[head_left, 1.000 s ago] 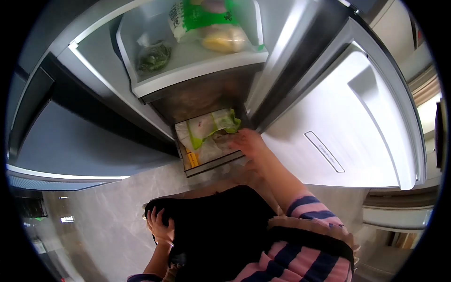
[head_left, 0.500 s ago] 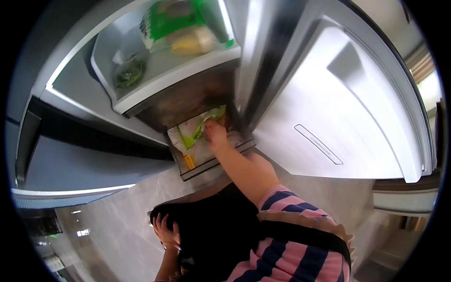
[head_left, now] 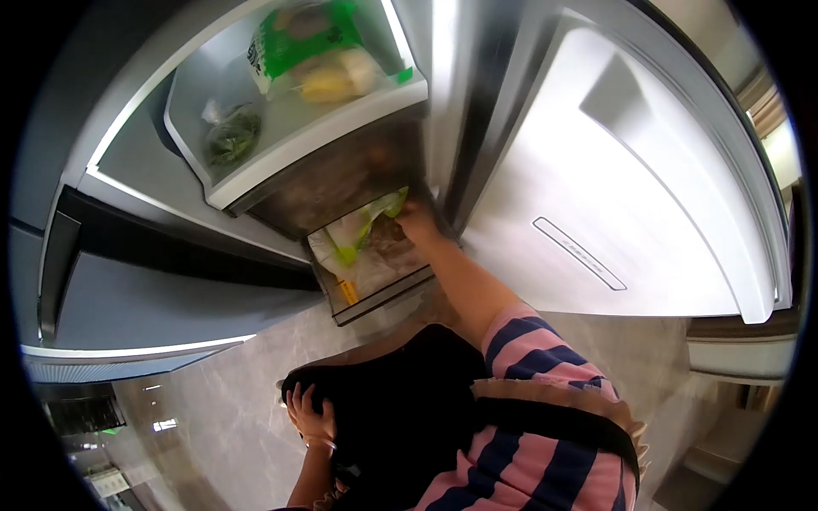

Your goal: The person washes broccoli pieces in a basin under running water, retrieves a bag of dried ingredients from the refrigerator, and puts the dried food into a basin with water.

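My right hand (head_left: 415, 223) reaches into the pulled-out lower drawer (head_left: 385, 298) of a fridge, at its right side. Its fingers are at the edge of a white and green bag (head_left: 349, 234); the fingertips are partly hidden, so any grip is unclear. Below that bag lies a clear plastic bag (head_left: 383, 255) with brownish contents. A yellow packet (head_left: 348, 292) stands in the drawer's front left corner. My left hand (head_left: 311, 416) rests with its fingers spread on the black cloth over my knee, holding nothing.
An upper drawer (head_left: 319, 128) holds a green printed bag (head_left: 311, 43) with yellow items and a small bag of leafy greens (head_left: 233, 134). The white inner side of an open door (head_left: 630, 196) stands at the right, another door (head_left: 170, 294) at the left. Below is the tiled floor (head_left: 221, 400).
My right hand has gone from the drawer's right edge into it, over the bags, then back to the right side. More of the brownish contents shows. The view has shifted.
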Motion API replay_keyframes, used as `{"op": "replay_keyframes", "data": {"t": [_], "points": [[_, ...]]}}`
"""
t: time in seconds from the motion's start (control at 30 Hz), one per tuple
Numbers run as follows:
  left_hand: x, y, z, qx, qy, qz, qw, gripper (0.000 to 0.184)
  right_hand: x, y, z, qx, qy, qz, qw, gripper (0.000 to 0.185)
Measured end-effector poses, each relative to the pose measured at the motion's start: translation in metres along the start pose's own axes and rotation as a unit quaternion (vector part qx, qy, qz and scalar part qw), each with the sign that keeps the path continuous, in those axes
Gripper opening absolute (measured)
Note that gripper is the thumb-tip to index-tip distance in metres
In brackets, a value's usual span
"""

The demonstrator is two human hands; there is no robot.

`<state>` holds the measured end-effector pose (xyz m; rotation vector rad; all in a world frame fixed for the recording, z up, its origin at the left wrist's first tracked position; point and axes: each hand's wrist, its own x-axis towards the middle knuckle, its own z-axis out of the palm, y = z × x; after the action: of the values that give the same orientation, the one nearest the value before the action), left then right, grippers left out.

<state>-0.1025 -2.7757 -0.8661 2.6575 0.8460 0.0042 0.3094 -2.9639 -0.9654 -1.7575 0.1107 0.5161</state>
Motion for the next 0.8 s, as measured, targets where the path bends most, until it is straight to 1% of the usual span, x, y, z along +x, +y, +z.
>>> {"op": "replay_keyframes", "data": {"t": [0.03,0.07,0.1,0.13,0.17,0.23,0.3,0.43,0.5,0.53,0.6,0.63,0.7,0.73,0.8], "points": [[0.000,-0.001,0.000,-0.003,0.006,0.003,1.000,0.041,0.002,0.000,0.003,0.000,-0.003,-0.002,1.000,0.045],[0.000,-0.001,-0.001,-0.002,0.009,0.001,1.000,0.041,0.002,0.000,0.008,-0.142,0.036,-0.040,0.988,0.051],[-0.001,0.000,-0.001,-0.004,0.009,0.000,1.000,0.041,0.000,-0.002,0.013,-0.281,0.075,-0.077,0.954,0.058],[-0.002,0.000,-0.001,-0.006,0.009,0.000,1.000,0.041,-0.007,-0.004,0.019,-0.279,0.072,-0.080,0.954,0.058],[-0.004,-0.001,0.000,-0.004,0.013,-0.003,1.000,0.041,-0.017,-0.004,0.024,-0.366,0.113,-0.116,0.916,0.060],[-0.005,-0.002,0.000,-0.003,0.018,0.000,1.000,0.041,-0.009,-0.002,0.031,-0.444,0.152,-0.158,0.869,0.062],[-0.007,0.000,-0.003,-0.003,0.018,-0.010,1.000,0.041,0.005,-0.004,0.027,-0.413,0.084,0.017,0.907,0.057],[-0.010,-0.005,-0.004,-0.014,0.019,-0.015,1.000,0.041,0.012,-0.002,0.017,-0.399,0.067,0.009,0.914,0.054],[-0.011,-0.007,-0.003,-0.022,0.025,-0.011,0.999,0.042,0.009,-0.006,0.013,-0.356,0.094,-0.029,0.929,0.043],[-0.011,-0.007,-0.002,-0.021,0.028,-0.010,0.999,0.041,0.006,-0.011,0.007,-0.360,0.093,-0.030,0.928,0.043],[-0.010,-0.007,-0.004,-0.020,0.031,-0.010,0.999,0.041,-0.001,-0.019,-0.007,-0.400,0.002,-0.053,0.915,0.034],[-0.009,-0.006,-0.004,-0.018,0.031,-0.010,0.999,0.041,-0.003,-0.017,-0.012,-0.402,0.002,-0.054,0.914,0.034],[-0.008,-0.007,-0.004,-0.019,0.032,-0.012,0.999,0.041,-0.014,-0.012,-0.021,-0.353,0.014,-0.134,0.926,0.029],[-0.008,-0.009,-0.003,-0.016,0.037,-0.008,0.999,0.041,-0.024,-0.019,-0.026,-0.357,0.013,-0.136,0.924,0.029],[-0.006,-0.011,-0.003,-0.016,0.041,-0.006,0.999,0.041,-0.050,-0.039,-0.042,-0.359,-0.022,-0.145,0.922,0.026]]}}
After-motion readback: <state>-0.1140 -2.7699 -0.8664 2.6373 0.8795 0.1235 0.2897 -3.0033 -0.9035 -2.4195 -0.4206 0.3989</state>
